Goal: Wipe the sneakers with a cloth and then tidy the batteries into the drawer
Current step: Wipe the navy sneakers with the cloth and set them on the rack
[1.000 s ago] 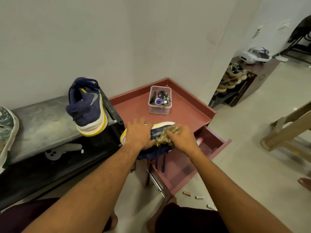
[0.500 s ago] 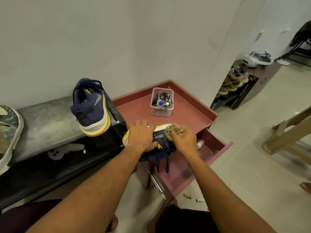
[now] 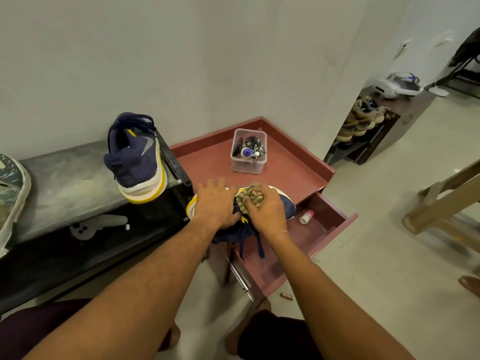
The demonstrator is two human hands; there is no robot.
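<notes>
**Sneaker under the cloth, one battery on the floor**

In the middle of the frame the person's left hand (image 3: 217, 203) lies flat on a navy-blue fabric sneaker with a white and yellow sole (image 3: 287, 207). Its fingers are straight and spread, pressing the shoe down on the dark-red cabinet top (image 3: 293, 162). The right hand (image 3: 266, 213) has its fingers curled round a crumpled olive-and-beige striped cloth (image 3: 250, 195) and holds it against the upper of the shoe. The second navy sneaker (image 3: 135, 162) is propped left of centre, at the end of a grey bench (image 3: 65, 183).

The dark-red drawer (image 3: 332, 227) stands open just right of and below the hands. One copper-coloured battery (image 3: 285, 296) lies on the pale floor at lower centre, near the drawer's front corner. I see no other batteries from here.

I think the wiping is the step in hand, and some things may go wrong. The shoe sits at the front edge of the top, with its dark laces (image 3: 249, 245) hanging over the drawer. A strong stroke toward the person could drag it off if the left hand loosens. The battery is round and close to the person's feet, so a small kick may roll it under the cabinet.
</notes>
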